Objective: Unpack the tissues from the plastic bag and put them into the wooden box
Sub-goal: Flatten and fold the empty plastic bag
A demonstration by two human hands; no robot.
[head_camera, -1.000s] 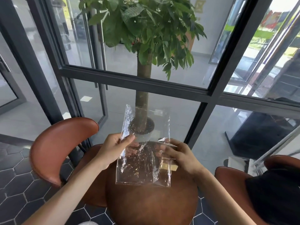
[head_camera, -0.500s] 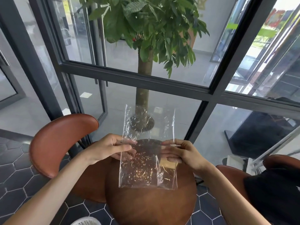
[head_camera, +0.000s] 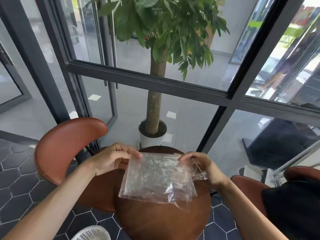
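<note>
A clear, crinkled plastic bag (head_camera: 155,179) hangs folded over above the round brown table (head_camera: 161,220). My left hand (head_camera: 112,158) pinches the bag's upper left corner. My right hand (head_camera: 202,168) grips its upper right edge, with plastic bunched in the fingers. The bag looks empty; I see no tissues in it. The wooden box is hidden behind the bag and my right hand.
A brown chair (head_camera: 69,144) stands left of the table, another (head_camera: 249,189) at the right with dark cloth (head_camera: 294,208) on it. A potted tree (head_camera: 154,122) stands behind glass beyond the table. A white mesh basket (head_camera: 91,232) sits on the floor.
The bag's upright top half has come down and folded forward, so the bag now hangs lower and wider. Both hands shifted to its upper corners. The yellowish box edge is now hidden.
</note>
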